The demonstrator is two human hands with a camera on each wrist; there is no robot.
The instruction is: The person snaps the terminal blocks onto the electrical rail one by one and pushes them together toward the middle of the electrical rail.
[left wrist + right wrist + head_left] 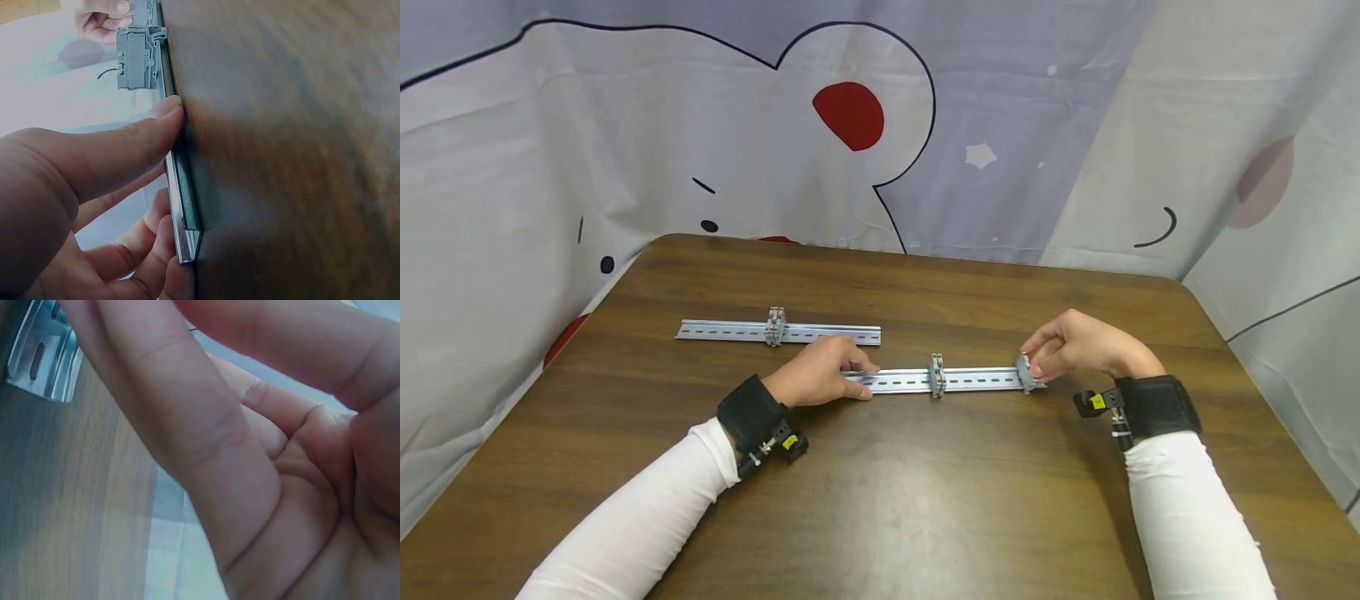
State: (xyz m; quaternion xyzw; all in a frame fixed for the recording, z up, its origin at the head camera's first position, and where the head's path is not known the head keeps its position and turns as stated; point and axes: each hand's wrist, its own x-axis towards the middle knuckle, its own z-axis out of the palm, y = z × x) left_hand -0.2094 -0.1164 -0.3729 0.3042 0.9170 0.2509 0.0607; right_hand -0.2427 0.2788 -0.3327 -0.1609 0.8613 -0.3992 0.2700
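Note:
A slotted metal DIN rail (981, 379) lies across the middle of the table. My left hand (820, 371) grips its left end; in the left wrist view the thumb (165, 112) lies along one edge, with the other fingers on the far side. Near the rail's right end, my right hand (1086, 343) pinches a grey terminal block (1026, 372) between thumb and fingers. Another grey terminal block (937, 375) sits upright on the rail between the hands. In the right wrist view the hand hides the pinched block, and only the rail's end (37, 362) shows.
Farther back on the left, a second DIN rail (831, 332) lies roughly parallel, carrying grey terminal blocks (775, 326) side by side. Both rails lie on a brown wooden table (910, 500). A printed curtain (715, 117) hangs behind its back edge and along the sides.

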